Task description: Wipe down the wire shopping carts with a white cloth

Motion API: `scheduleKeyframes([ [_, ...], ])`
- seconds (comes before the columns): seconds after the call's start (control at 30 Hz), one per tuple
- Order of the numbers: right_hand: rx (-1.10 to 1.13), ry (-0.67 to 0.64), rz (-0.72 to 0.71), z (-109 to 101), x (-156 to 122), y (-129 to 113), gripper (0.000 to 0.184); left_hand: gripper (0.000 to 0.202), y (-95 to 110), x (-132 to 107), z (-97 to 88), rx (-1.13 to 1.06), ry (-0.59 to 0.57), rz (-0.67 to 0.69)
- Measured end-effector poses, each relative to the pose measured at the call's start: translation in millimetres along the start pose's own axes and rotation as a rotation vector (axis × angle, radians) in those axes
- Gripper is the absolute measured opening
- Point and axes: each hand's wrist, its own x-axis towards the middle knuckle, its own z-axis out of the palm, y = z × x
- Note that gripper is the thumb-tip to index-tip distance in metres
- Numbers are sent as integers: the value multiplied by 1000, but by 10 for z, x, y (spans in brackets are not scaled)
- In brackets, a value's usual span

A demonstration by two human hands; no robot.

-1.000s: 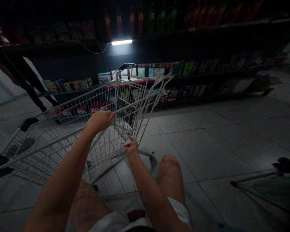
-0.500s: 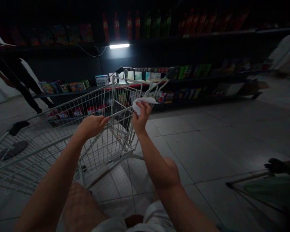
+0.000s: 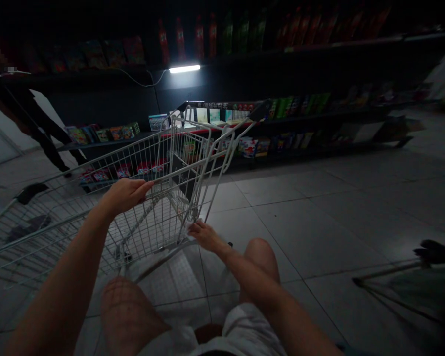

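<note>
A grey wire shopping cart (image 3: 178, 173) stands in front of me, its handle end at the upper right. My left hand (image 3: 124, 195) is closed on the cart's near top rail. Lower down, my right hand (image 3: 204, 235) presses a crumpled white cloth (image 3: 191, 228) against the frame at the basket's lower corner. Most of the cloth is hidden by my fingers; cloth or paper, I cannot tell for certain. A dark panel (image 3: 184, 178) hangs inside the cart's end.
Behind the cart runs a dark shelf (image 3: 107, 143) with packets, books and bottles (image 3: 199, 39), lit by a tube light (image 3: 184, 69). A person (image 3: 25, 109) stands at the left. A folding stool (image 3: 385, 269) and a dark-gloved hand (image 3: 432, 252) are at the right.
My right hand has moved down with the white cloth, from the top rail near the handle to the lower corner. The left hand has slid a little left along the rail.
</note>
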Motion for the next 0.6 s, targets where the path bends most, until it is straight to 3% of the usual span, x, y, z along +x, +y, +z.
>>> scheduleKeyframes([
  [0.07,-27,-15,-90,-294,276,168,21,59,-77,-34,-39,-31,-42,-51],
  [0.13,-109,-42,-351,-684,647,289,20,60,-69,-40,-76,38,-42,-108],
  [0.23,-212,364,-472,-1258,1262,215,30,62,164,46,-94,279,95,-183],
  [0.27,-218,495,-446,-1388,1442,121,34,61,288,102,-83,322,135,-175],
  [0.33,-196,623,-363,-1490,1697,-109,39,56,553,241,-31,317,153,-94],
  [0.43,-157,621,-244,-1234,1717,-358,42,57,841,442,96,333,120,-9],
  [0.6,-152,409,-188,-205,958,-219,36,68,853,551,241,414,170,-1],
])
